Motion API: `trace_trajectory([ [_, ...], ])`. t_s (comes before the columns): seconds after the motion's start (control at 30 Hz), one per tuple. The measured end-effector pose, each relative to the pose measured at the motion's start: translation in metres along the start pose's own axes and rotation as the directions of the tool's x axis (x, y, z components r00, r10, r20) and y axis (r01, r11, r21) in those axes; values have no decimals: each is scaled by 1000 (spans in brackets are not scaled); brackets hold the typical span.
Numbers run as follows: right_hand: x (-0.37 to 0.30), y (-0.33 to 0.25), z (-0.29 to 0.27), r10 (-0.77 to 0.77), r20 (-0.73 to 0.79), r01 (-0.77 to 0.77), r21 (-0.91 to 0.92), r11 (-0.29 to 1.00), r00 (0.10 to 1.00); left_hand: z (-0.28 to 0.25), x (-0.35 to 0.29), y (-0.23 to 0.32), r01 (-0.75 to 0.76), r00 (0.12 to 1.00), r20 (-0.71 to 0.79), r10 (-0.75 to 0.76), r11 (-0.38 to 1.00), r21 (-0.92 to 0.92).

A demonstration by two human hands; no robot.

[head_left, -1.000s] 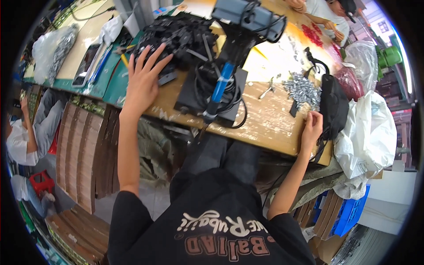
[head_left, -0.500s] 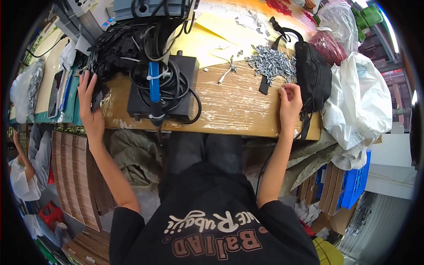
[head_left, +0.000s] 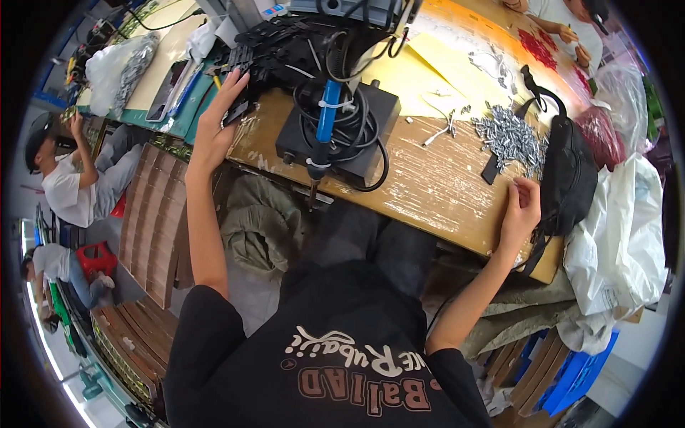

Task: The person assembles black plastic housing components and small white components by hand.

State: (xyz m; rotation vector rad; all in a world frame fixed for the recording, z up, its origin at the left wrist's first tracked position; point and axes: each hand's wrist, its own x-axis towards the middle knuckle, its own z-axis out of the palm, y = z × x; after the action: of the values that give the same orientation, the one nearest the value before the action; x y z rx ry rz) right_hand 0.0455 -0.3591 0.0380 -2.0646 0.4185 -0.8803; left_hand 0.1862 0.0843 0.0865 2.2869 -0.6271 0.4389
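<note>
My left hand (head_left: 214, 132) is at the left of the bench, its fingers stretched out along the edge of a heap of black parts (head_left: 275, 50). A small flat black piece (head_left: 239, 112) lies beside those fingers. My right hand (head_left: 521, 214) rests near the front right edge, fingers curled in; whether anything is inside them is hidden. Just beyond it are a black flat strip (head_left: 490, 170) and a pile of small silvery metal pieces (head_left: 510, 135). Between my hands, a soldering iron with a blue handle (head_left: 329, 107) hangs upright before a black box (head_left: 382, 114) with coiled black cable.
A black waist bag (head_left: 571, 175) and a white plastic sack (head_left: 617, 232) stand at the right. White cable ends (head_left: 442, 132) lie near yellow sheets (head_left: 457, 68). Co-workers sit at the left (head_left: 68, 178) and far right (head_left: 571, 36). Brown divided trays (head_left: 153, 214) stand left below.
The whole view has swung left and tilted, so the bench appears farther right. Both hands keep nearly the same places on the bench. More co-workers have come into view.
</note>
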Motion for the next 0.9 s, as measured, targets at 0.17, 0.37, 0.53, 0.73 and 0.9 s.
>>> trace_trajectory([
  [0.17,-3,3,-1,23,21,-24,46,999,1000,-16,3,-5,170,973,-116,-198,962,-214],
  [0.37,-6,-4,2,81,37,-85,104,991,996,-16,-25,-2,-65,694,-622,-362,829,-555],
  [0.53,-5,-7,3,158,26,-160,210,965,987,13,-38,124,-69,913,-135,-384,180,-981],
  [0.73,-5,-5,0,107,-21,-98,260,961,994,122,-23,212,414,845,466,-262,-230,-881],
  [0.9,-11,-24,2,-83,-55,94,219,971,995,198,3,227,561,792,594,-141,-219,-799],
])
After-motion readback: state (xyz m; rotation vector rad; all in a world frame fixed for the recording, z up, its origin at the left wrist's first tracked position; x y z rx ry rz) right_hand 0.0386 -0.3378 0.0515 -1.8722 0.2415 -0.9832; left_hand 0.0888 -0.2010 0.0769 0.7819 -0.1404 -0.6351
